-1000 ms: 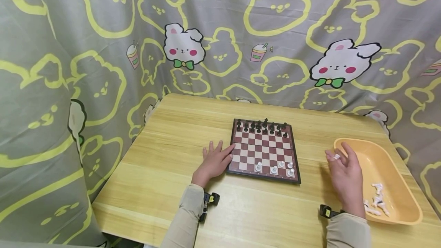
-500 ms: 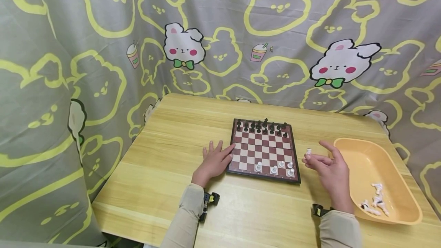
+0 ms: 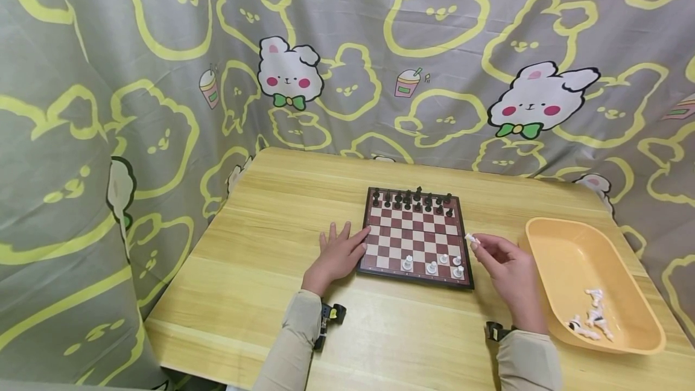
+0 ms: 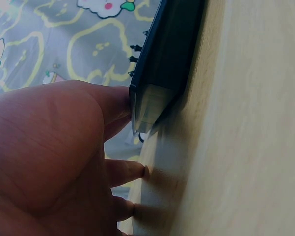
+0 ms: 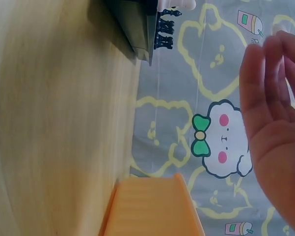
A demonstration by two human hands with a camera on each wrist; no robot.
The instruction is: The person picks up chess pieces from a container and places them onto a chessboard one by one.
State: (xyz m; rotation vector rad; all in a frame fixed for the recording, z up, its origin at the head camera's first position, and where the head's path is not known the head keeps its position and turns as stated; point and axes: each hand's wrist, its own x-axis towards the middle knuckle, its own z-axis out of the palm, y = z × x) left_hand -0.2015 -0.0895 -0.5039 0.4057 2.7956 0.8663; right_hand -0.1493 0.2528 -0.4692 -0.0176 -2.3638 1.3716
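My right hand (image 3: 513, 279) pinches a small white chess piece (image 3: 472, 238) between thumb and fingertips, just off the right edge of the chessboard (image 3: 407, 233). The held piece lies tilted, and its exact kind is too small to tell. In the right wrist view, the hand (image 5: 280, 118) hides it. My left hand (image 3: 338, 256) lies with fingers spread on the table, its thumb and index finger touching the board's left edge. Several white chess pieces (image 3: 408, 262) stand along the near side of the board. Black chess pieces (image 3: 417, 206) fill two rows at the far side.
A shallow orange-yellow tray (image 3: 564, 228) stands to the right, with several white chess pieces (image 3: 596, 317) lying loose inside. The wooden table (image 3: 282, 198) meets a grey patterned curtain (image 3: 347, 77) behind and at the left.
My right hand has moved left from over the tray to the board's right edge, carrying the white chess piece in its fingertips. The left hand and the board stay where they were.
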